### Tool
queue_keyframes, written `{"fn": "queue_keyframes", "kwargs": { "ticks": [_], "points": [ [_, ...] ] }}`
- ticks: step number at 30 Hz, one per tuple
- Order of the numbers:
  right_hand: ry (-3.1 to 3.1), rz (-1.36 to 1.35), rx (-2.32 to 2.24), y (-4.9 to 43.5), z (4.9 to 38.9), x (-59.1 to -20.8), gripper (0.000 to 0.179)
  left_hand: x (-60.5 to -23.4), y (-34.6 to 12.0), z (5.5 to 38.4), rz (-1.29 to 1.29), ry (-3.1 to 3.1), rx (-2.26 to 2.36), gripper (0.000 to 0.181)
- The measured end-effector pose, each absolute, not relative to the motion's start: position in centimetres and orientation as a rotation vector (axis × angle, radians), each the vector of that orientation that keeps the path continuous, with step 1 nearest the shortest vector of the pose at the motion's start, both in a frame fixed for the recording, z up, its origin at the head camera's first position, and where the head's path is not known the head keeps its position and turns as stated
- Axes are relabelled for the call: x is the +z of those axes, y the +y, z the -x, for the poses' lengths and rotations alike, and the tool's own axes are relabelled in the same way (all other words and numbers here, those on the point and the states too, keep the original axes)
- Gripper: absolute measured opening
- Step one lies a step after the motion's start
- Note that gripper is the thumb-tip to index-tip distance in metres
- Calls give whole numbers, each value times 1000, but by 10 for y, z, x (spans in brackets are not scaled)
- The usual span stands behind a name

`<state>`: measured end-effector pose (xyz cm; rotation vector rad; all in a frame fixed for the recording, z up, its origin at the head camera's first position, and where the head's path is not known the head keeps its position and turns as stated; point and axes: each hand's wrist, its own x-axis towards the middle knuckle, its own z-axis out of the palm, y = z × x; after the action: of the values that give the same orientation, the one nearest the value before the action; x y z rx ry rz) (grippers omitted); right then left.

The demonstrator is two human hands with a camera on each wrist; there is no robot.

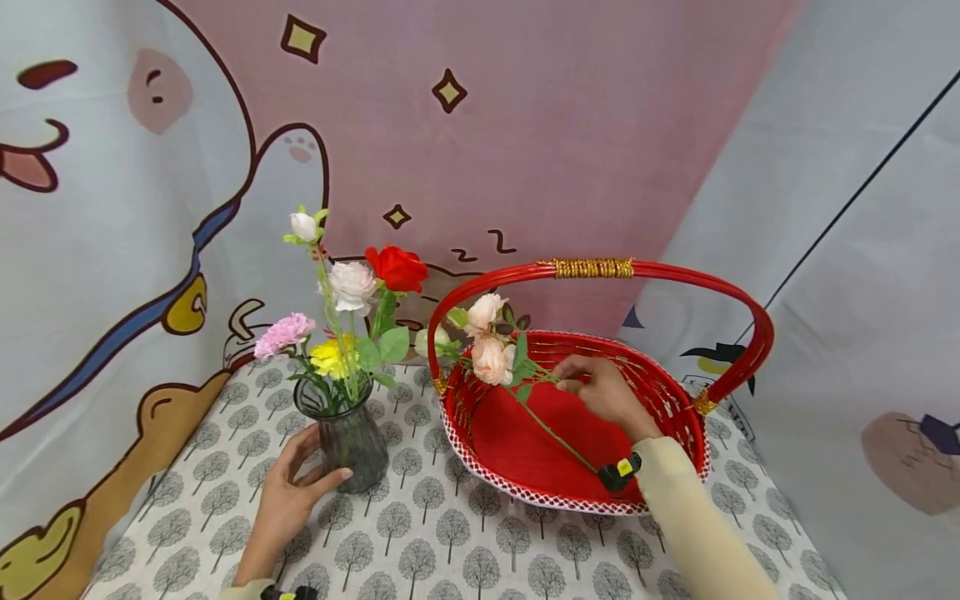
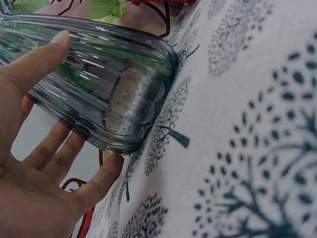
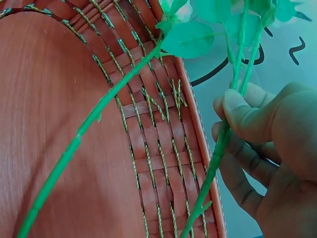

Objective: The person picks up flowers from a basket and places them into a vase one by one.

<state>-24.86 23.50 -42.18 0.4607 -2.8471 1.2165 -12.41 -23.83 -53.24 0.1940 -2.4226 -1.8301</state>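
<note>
A smoky grey ribbed glass vase [image 1: 354, 457] stands upright on the cloth at left. My left hand [image 1: 294, 483] holds it low down, thumb on the near side and fingers round the other, as the vase [image 2: 119, 94] in the left wrist view shows. In it are pink, yellow [image 1: 334, 357], white and red [image 1: 399, 268] artificial flowers. Over the red basket, my right hand [image 1: 606, 398] pinches a green flower stem [image 3: 212, 166] between thumb and fingers. Pale peach blooms [image 1: 492, 360] hang at the basket's left side. A second stem [image 3: 67, 153] slants across the basket.
The woven red basket [image 1: 517, 450] has a white-trimmed rim and a tall arched handle [image 1: 487, 283] wrapped in gold at the top. Tree-patterned cloth [image 1: 450, 550] covers the table. Behind hangs a cartoon-printed curtain [image 1: 570, 125].
</note>
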Motion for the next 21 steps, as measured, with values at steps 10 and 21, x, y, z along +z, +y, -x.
{"fn": "queue_keyframes", "kwargs": {
  "ticks": [10, 21],
  "points": [
    [-2819, -499, 1234, 238, 242, -424, 9, -534, -239, 124, -207, -2423, -1826, 90],
    [-2773, -590, 1348, 225, 236, -414, 10, -531, -239, 124, -223, -2426, -1848, 92]
  ]
}}
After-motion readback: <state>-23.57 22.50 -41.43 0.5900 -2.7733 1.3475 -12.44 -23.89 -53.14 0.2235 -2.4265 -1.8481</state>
